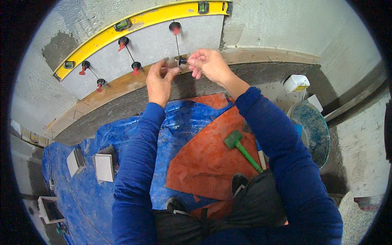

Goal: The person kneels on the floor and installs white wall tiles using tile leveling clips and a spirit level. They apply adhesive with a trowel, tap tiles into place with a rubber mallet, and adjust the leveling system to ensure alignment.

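Observation:
My right hand point(210, 65) pinches a small black tile-levelling clamp point(182, 60) at the lower end of the right-hand tile joint. My left hand point(160, 81) is just left of it, thumb and fingers apart, its fingertips smeared by motion. Grey wall tiles point(157, 43) stand above a wooden board. More levelling clamps, black with red handles, sit on the joints: one point(175, 27) above my hands, one point(136, 67) left of my left hand. A yellow spirit level point(155, 16) lies along the tiles' upper edge.
The wooden batten point(98, 94) runs along the wall's foot. A blue tarp point(94, 204) and orange-brown sheet point(200, 159) cover the floor. A green mallet point(234, 140), bucket point(312, 130), white jug point(296, 83) and stacked tiles point(104, 167) stand or lie around me.

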The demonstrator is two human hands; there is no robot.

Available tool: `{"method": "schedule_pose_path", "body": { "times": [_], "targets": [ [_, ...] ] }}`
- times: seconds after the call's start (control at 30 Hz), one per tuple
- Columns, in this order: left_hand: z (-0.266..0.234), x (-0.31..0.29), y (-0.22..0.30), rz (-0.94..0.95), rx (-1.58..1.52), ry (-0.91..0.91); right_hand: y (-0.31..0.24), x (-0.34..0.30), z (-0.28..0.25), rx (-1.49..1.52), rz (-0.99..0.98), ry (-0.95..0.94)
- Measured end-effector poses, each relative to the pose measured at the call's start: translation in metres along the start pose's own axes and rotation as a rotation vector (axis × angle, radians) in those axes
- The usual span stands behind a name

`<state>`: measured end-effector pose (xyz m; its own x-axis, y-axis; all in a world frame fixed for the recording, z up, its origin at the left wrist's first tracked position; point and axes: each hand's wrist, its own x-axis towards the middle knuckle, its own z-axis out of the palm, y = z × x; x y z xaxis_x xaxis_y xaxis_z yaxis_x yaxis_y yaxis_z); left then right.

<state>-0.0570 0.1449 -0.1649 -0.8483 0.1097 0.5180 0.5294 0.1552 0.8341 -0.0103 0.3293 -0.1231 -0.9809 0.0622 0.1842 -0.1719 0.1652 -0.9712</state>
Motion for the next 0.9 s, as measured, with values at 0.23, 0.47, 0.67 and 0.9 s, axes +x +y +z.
{"method": "schedule_pose_path", "body": {
  "times": [0.23, 0.47, 0.67, 0.9],
  "targets": [
    [-0.026, 0.000, -0.036, -0.264, 0.184, -0.137, 0.012, 0.005, 0.009, -0.033, -0.090, 0.172],
    [-0.063, -0.033, -0.091, -0.223, 0.694, -0.747, 0.024, 0.014, 0.030, -0.473, -0.348, 0.433],
    [-0.073, -0.038, -0.093, -0.350, 0.599, -0.800, 0.029, 0.021, 0.040, -0.619, -0.491, 0.540],
    [-0.071, -0.039, -0.095, -0.379, 0.587, -0.780, 0.034, 0.021, 0.049, -0.665, -0.514, 0.569]
  ]
}}
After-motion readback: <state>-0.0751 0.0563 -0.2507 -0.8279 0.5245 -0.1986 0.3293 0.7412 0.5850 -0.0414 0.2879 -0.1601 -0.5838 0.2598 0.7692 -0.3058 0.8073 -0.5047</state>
